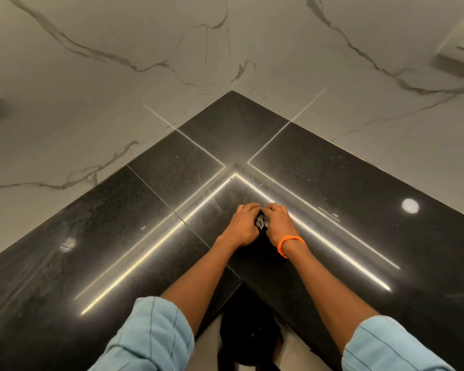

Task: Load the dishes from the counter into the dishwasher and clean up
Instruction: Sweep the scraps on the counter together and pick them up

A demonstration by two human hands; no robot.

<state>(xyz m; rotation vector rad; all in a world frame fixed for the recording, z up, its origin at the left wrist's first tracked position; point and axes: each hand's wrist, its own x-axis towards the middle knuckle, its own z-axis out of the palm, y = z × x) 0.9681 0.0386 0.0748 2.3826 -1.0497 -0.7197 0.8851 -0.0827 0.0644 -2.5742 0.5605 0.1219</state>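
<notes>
Veined marble walls [105, 89] meet, perhaps dimly lit.

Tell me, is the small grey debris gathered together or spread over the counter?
Gathered: the grey debris sits in one small heap between both hands' curled fingers.

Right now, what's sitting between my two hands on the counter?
A small grey clump, likely scraps, cupped between left hand and right hand on the counter, head view.

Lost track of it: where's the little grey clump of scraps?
Head view, centre: the grey scraps lie on the black counter between the left hand and right hand.
</notes>
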